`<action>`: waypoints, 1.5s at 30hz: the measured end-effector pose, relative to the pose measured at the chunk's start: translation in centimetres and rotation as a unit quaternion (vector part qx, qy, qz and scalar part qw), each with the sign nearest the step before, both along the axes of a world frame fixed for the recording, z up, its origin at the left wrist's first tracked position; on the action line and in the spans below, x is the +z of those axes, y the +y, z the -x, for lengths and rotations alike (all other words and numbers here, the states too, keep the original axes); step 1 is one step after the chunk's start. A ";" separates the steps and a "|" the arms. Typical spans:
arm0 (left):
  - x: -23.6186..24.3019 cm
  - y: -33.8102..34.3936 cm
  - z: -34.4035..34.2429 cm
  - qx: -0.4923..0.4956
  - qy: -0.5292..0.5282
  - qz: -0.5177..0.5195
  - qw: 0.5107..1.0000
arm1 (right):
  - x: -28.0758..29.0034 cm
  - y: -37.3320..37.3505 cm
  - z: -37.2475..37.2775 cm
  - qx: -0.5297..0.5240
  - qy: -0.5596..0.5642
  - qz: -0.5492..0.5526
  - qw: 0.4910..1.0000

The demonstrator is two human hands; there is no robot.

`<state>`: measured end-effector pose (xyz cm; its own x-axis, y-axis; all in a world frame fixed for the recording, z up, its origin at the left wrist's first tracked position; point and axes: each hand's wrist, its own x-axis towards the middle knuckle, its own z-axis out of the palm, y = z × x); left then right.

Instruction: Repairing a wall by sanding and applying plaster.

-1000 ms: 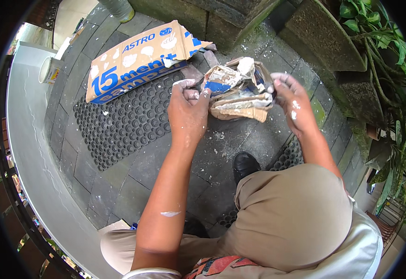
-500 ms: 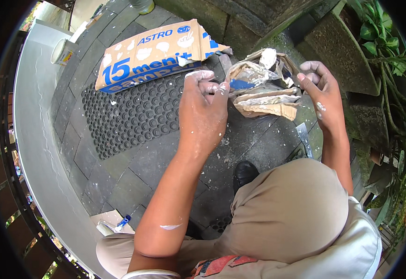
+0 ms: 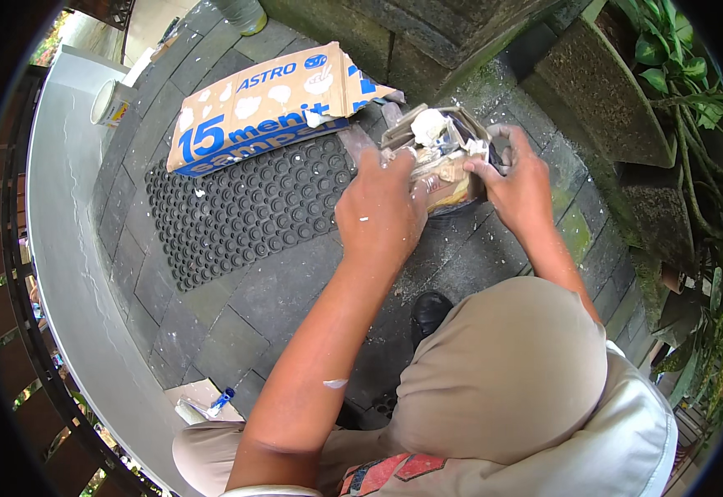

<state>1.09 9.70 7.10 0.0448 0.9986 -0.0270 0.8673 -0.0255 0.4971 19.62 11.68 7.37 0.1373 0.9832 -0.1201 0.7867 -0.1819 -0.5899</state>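
A crumpled bundle of brown paper and card [image 3: 453,178], smeared with white paste, is squeezed between my two hands above the stone paving. A white lump [image 3: 429,127] sits on its top. My left hand [image 3: 382,199] closes on the bundle's left side, its fingertips partly hidden. On the other side my right hand [image 3: 520,178] grips the edge between thumb and fingers. White smears mark the left hand. Just beyond the left fingers lies a pale, translucent strip [image 3: 357,145]. A large torn brown carton [image 3: 258,103] with blue print lies to the left.
Under the carton lies a black rubber mat [image 3: 245,211]. A white bucket [image 3: 113,103] stands by the pale low wall [image 3: 63,232]. A blue-handled tool [image 3: 222,402] rests on a board at lower left. Stone blocks [image 3: 610,91] and plants [image 3: 701,124] line the right.
My hands have come together around the paper bundle, the right moving leftward. The bundle is pressed narrower and has shifted left. The blade-like strip on the paving at right no longer shows.
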 end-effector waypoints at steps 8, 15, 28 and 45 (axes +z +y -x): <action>-2.1 1.2 -2.8 -0.102 0.023 -0.001 0.995 | -3.8 1.7 -0.5 -0.053 0.211 -0.090 0.972; -2.8 1.9 -4.1 -0.151 0.046 0.010 0.987 | -1.5 2.1 -2.7 -0.084 0.453 -0.047 0.886; -3.4 -1.0 -3.1 -0.133 0.045 -0.024 0.990 | -0.3 4.5 1.4 0.276 -0.144 -0.156 0.937; -3.8 -3.1 -3.8 -0.144 0.073 -0.001 0.987 | -3.0 -0.8 -1.0 0.224 -0.026 -0.157 0.961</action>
